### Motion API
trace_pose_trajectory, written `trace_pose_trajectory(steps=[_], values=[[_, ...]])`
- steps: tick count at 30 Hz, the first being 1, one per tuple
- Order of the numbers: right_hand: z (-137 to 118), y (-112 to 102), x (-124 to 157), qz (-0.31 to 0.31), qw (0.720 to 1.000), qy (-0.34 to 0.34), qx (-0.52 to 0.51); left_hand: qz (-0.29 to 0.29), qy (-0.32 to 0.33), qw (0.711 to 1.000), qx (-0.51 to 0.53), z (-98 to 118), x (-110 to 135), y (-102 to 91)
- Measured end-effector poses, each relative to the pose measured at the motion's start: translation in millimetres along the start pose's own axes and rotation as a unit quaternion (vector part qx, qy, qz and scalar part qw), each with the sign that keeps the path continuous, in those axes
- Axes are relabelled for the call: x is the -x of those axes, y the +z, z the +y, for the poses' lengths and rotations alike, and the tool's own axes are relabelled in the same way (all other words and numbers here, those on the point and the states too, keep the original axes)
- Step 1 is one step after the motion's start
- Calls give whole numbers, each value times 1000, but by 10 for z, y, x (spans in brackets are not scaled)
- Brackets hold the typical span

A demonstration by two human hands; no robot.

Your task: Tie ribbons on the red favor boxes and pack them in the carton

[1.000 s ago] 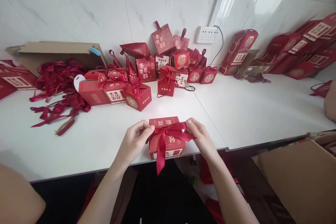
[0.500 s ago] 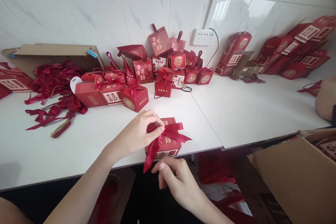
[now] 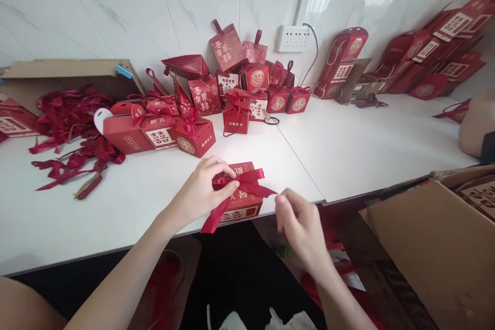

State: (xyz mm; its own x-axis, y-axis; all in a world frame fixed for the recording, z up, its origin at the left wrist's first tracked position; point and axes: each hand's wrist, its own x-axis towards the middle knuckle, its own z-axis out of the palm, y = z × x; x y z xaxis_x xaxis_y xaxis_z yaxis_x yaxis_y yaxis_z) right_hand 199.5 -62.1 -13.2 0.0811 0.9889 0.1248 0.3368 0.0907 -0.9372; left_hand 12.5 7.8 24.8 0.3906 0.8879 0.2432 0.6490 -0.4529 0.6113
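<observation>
A small red gift box (image 3: 244, 207) with a dark red ribbon bow (image 3: 247, 182) sits at the near edge of the white table (image 3: 367, 149). My left hand (image 3: 203, 191) pinches the bow's knot on top of the box. One ribbon tail (image 3: 213, 216) hangs over the table's edge. My right hand (image 3: 299, 224) hovers just right of the box, off the table edge, fingers loosely curled and slightly blurred, not touching the ribbon.
Finished red boxes with bows (image 3: 185, 129) cluster at the back centre. Loose red ribbons (image 3: 73, 124) and a flat cardboard box (image 3: 73, 72) lie at the left. Red bags (image 3: 433, 56) are stacked at the right by a wall socket (image 3: 293, 38). An open carton (image 3: 436, 252) stands lower right. Another person's arm (image 3: 477, 129) is at the right edge.
My right hand let go of the bow, dropped below the table edge, then rose to the right of the box. My left hand moved onto the knot and stays there.
</observation>
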Motion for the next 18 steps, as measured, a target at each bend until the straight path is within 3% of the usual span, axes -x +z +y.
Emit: trace_pose_trajectory(steps=[2, 6, 10, 18], values=[[42, -76, -116, 10, 999, 0, 42, 12, 0, 1000, -1, 10, 5, 41], [85, 6, -244, -53, 998, -32, -3, 29, -8, 1000, 8, 33, 20, 104], [80, 69, -203, -60, 997, -4, -54, 15, -21, 999, 18, 49, 29, 110], [71, -40, -95, -72, 995, 20, -61, 1, -30, 999, 30, 55, 6, 128]])
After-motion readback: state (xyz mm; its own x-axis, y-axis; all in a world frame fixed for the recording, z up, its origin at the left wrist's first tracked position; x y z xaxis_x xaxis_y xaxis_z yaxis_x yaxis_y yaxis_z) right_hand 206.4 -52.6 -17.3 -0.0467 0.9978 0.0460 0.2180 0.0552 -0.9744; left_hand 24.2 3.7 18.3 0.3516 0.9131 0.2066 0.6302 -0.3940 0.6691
